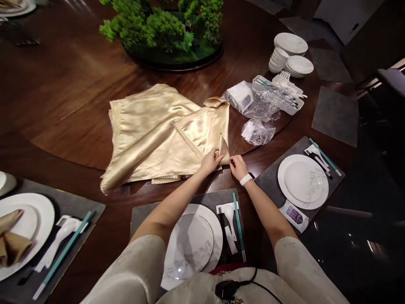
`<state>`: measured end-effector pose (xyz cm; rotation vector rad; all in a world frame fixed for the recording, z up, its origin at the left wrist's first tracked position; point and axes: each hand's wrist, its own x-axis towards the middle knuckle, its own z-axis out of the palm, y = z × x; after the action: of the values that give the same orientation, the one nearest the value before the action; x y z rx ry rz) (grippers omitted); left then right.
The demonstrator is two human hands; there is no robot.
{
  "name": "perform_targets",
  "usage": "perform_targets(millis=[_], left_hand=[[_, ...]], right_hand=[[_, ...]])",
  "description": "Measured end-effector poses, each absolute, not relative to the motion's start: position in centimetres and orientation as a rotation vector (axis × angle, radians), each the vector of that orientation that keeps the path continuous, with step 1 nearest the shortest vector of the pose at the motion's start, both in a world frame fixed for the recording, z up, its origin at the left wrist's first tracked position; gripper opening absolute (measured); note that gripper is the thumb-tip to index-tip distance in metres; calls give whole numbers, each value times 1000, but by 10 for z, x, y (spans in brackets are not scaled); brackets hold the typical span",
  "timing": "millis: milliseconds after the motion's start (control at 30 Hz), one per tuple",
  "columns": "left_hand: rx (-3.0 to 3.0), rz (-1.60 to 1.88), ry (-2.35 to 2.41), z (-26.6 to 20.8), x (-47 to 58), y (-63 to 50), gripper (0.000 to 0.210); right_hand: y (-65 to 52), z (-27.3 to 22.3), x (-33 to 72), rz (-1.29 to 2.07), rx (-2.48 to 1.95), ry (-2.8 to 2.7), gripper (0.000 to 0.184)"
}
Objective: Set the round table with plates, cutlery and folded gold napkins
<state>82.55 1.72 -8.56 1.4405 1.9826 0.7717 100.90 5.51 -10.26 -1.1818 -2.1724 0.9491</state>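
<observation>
Gold cloth (152, 131) pinched from both sides

And here it is, right in the middle: the gold cloth lies spread in layers on the dark wooden table (69, 101), its near edge facing the person. At its right-hand end a pointed fold (223, 150) stands up, and that's where the action is! The left hand (211, 162) grasps the base of the fold between thumb and fingers. Opposite, the right hand (238, 168) nips the cloth's lower right edge in its fingertips, a white-banded watch (247, 179) on the wrist. Farther back on the cloth, a small rolled fold (215, 101) rises at the far right corner.

Just beyond, clear plastic bags (261, 107) crowd in near white trays (292, 106) of cutlery, with stacked plates (291, 43) behind them. A green miniature landscape (167, 33) holds the centre of the table. Below the forearms, a place setting: white plates (193, 242) on a grey mat (144, 211), turquoise chopsticks (239, 228) alongside, and a white spoon (230, 216) next to them.
</observation>
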Motion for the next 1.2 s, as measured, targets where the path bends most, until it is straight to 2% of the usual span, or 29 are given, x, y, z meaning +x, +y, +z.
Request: perform_targets(millis=[67,233,467,633,833,1000,1200], left_hand=[[1525,806,2046,-85,829,11,44],[2042,671,1999,-89,829,-12,27],[2193,521,1907,-89,816,-13,16],[2153,524,1943,-88,816,-12,27],[1888,608,2091,-88,820,-7,35],[1607,389,2257,-82,825,9,40],[1559,303,2338,-72,831,19,27]], right_hand=[[56,-107,1010,840,-1150,-2294,23],[55,-117,1012,741,-1048,-2423,31],[57,-118,1008,666,-1046,-2532,24],[57,-111,1011,648,-1009,-2590,19],[60,-107,1006,708,-1112,-2489,22],[75,-100,992,831,-1266,-2380,18],[87,-85,978,842,-1502,-2415,8]])
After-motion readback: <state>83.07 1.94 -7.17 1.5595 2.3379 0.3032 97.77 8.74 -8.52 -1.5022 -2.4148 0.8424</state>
